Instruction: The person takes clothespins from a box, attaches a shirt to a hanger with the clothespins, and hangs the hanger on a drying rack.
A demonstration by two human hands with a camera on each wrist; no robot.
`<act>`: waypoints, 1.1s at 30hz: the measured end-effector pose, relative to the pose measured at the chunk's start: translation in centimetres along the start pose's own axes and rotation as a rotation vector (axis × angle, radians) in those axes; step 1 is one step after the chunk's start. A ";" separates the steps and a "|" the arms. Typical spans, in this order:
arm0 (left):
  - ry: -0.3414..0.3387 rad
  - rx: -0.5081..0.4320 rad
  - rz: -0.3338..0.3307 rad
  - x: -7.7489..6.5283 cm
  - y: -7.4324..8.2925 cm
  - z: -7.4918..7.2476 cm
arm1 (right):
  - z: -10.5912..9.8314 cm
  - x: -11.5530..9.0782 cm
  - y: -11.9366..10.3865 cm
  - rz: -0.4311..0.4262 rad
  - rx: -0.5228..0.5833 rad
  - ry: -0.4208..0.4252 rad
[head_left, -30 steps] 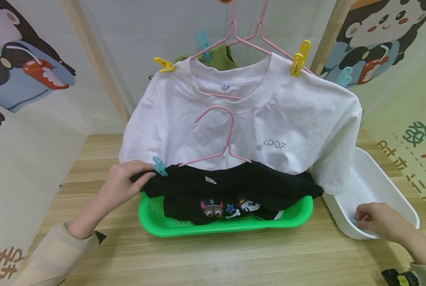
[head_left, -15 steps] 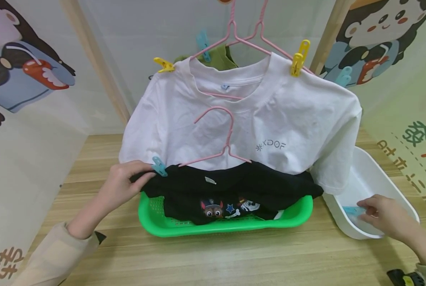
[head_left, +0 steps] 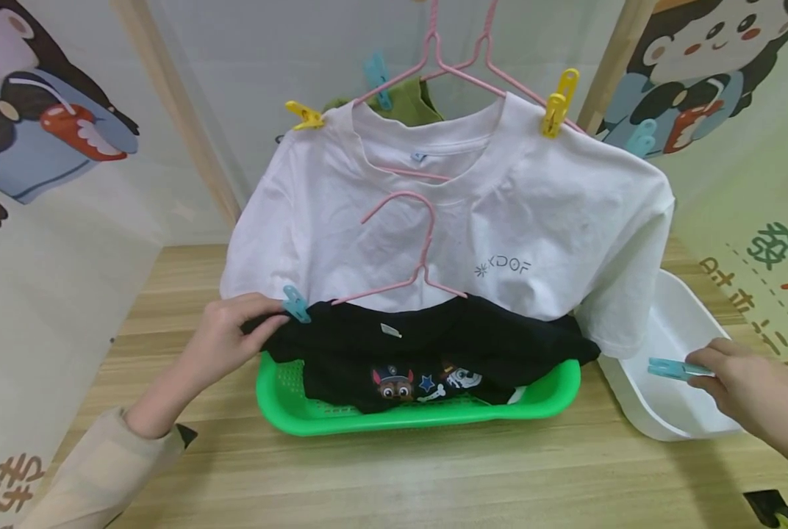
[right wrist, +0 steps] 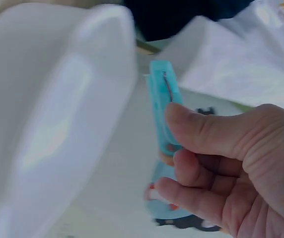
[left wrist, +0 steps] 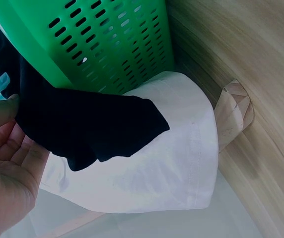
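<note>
My left hand (head_left: 231, 334) pinches the shoulder of a black T-shirt (head_left: 344, 338), right beside a light blue clothespin (head_left: 296, 304) clipped there. A pink hanger (head_left: 412, 194) sits inside the shirt, its hook sticking up from the neckline. The shirt's lower part, with cartoon dogs printed on it, drapes into a green basket (head_left: 420, 422). My right hand (head_left: 747, 382) holds another light blue clothespin (right wrist: 159, 94) between thumb and fingers, over a white plastic bin (head_left: 692, 312) at the right. In the left wrist view the black sleeve (left wrist: 97, 124) hangs beside the perforated basket wall.
Behind, a white T-shirt (head_left: 566, 191) hangs on a pink hanger with yellow clothespins (head_left: 556, 110) at its shoulders. A green garment (head_left: 410, 106) hangs farther back. Printed panels stand at both sides, with wooden posts (head_left: 176, 117) near the back corners. Wood-grain tabletop (head_left: 394, 477) lies in front.
My right hand has come up from inside the white bin and moved a little right, bringing out a light blue clothespin. My left hand keeps its pinch on the black T-shirt.
</note>
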State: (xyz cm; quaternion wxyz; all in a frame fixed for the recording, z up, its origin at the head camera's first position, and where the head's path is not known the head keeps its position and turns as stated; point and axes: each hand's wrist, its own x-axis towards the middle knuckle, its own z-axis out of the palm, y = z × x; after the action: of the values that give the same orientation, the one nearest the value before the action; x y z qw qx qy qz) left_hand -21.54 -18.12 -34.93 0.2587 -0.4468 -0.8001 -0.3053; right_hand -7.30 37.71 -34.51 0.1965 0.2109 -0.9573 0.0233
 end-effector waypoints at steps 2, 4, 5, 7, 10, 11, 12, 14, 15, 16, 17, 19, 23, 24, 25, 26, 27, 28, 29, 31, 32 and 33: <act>0.001 0.002 0.003 0.0 -0.1 0.0 | -0.8 0.3 -0.6 -0.022 -0.011 0.039; 0.003 0.002 0.008 0.1 -0.1 0.0 | -1.4 0.7 -1.2 -0.041 -0.026 0.077; 0.004 0.000 0.009 0.1 -0.1 0.0 | -1.7 0.9 -1.5 -0.049 -0.030 0.091; 0.004 0.000 0.009 0.2 0.0 0.0 | -2.5 1.3 -2.3 -0.051 -0.035 0.104; 0.003 -0.002 0.002 0.2 0.1 -0.1 | -3.1 1.9 -3.3 -0.079 -0.055 0.118; 0.003 0.000 0.000 0.2 0.1 -0.1 | -3.3 2.2 -3.6 -0.092 -0.055 0.116; 0.002 0.001 -0.001 0.2 0.1 -0.2 | -3.5 2.4 -3.9 -0.102 -0.056 0.112; 0.001 0.004 -0.003 0.2 0.1 -0.2 | -3.8 2.7 -4.3 -0.130 -0.059 0.100; 0.000 0.007 -0.003 0.1 0.1 -0.1 | -3.9 2.9 -4.5 -0.144 -0.057 0.097; -0.001 0.010 -0.003 0.1 0.1 -0.1 | -4.0 3.1 -4.6 -0.154 -0.055 0.089; -0.001 0.010 -0.004 0.1 0.1 -0.1 | -4.1 3.3 -4.8 -0.161 -0.049 0.081; 0.000 0.011 -0.004 0.1 0.1 -0.1 | -4.3 3.8 -5.0 -0.184 -0.040 0.060; 0.006 0.015 0.000 0.0 0.1 0.0 | -4.5 4.9 -5.6 -0.224 -0.039 0.060; 0.007 0.017 0.001 0.0 0.1 0.0 | -4.6 5.2 -5.7 -0.231 -0.038 0.060; 0.007 0.018 0.001 0.0 0.1 0.0 | -4.6 5.6 -5.9 -0.232 -0.040 0.061; 0.007 0.018 0.000 0.0 0.1 0.0 | -4.7 5.9 -6.2 -0.242 -0.041 0.065; 0.007 0.020 -0.001 0.1 0.1 0.0 | -4.8 6.3 -6.4 -0.248 -0.036 0.060; 0.008 0.020 -0.001 0.1 0.1 0.0 | -4.8 6.8 -6.7 -0.257 -0.032 0.056; 0.009 0.021 -0.001 0.1 0.1 0.1 | -4.9 7.2 -6.9 -0.268 -0.024 0.052; 0.010 0.021 -0.002 0.1 0.1 0.0 | -4.9 8.2 -7.4 -0.305 -0.007 0.058; 0.010 0.021 -0.003 0.1 0.1 0.1 | -4.8 8.8 -7.6 -0.327 -0.002 0.062; 0.010 0.021 -0.004 0.1 0.1 0.1 | -4.8 9.3 -7.9 -0.346 -0.002 0.066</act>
State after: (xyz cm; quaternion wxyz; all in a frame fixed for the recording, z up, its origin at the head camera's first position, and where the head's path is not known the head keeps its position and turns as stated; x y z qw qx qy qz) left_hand -21.47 -17.99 -34.90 0.2668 -0.4408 -0.8029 -0.2996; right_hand -9.98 27.46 -26.81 0.2289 0.3715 -0.8998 -0.0052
